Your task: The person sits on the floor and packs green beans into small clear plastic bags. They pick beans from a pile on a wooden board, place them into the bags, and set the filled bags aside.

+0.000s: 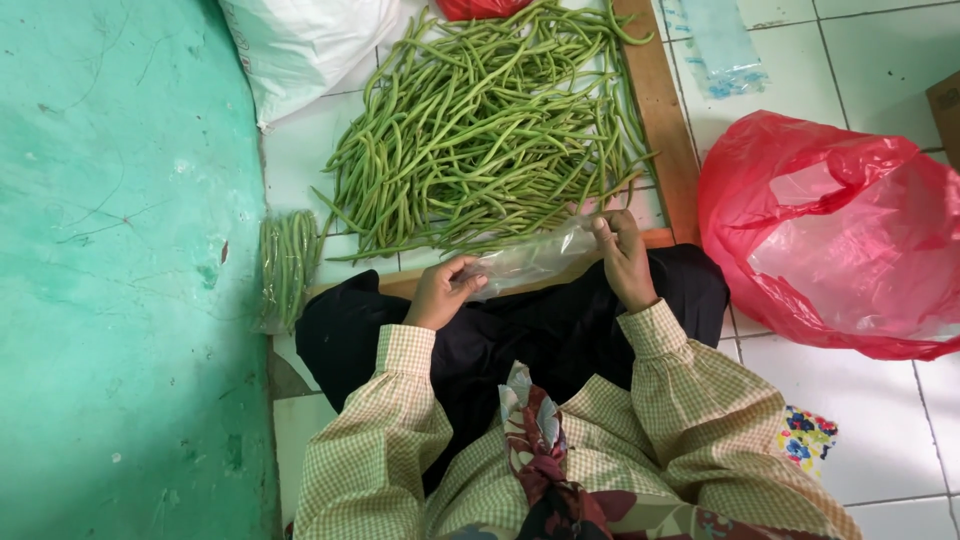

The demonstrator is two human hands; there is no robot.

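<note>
white tiled floor, teal wall, long beans, left hand and right hand pinching clear plastic bag

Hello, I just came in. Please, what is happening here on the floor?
A person in a checked yellow-green shirt sits on the white tiled floor. Both hands hold a clear thin plastic bag: the left hand at one end, the right hand at the other. In front lies a big loose pile of long green beans. A small packed bundle of green beans lies to the left, and a crumpled red plastic bag to the right.
</note>
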